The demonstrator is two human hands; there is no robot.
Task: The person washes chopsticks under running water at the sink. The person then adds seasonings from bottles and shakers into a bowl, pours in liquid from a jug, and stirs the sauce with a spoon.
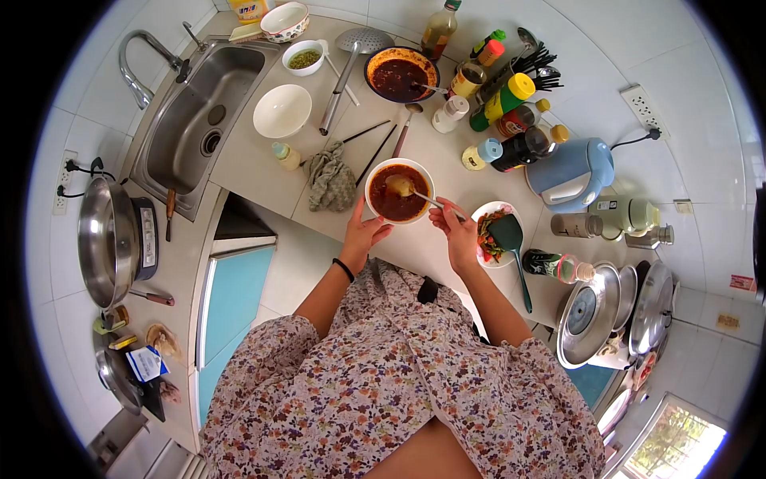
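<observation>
A white bowl [399,160] of dark red, oily sauce is on the counter in front of me. My left hand [365,233] holds it at the lower left side, thumb against the wall and fingers near the base. In my right hand [456,230] is the handle of a metal spoon [428,200], gripped between thumb and fingers. The spoon's bowl end dips into the sauce. Just right of that hand, a plate [511,209] of chopped red and green food carries a dark green spatula [506,233]. A crumpled grey-green cloth [332,180] lies left of the bowl.
Behind stand a dark bowl of sauce [401,49], a slotted ladle [363,41], a white bowl [282,111] and a small bowl of green bits [303,70]. Several seasoning bottles [507,100] and a blue kettle [570,172] line the right. A sink [171,152] is left.
</observation>
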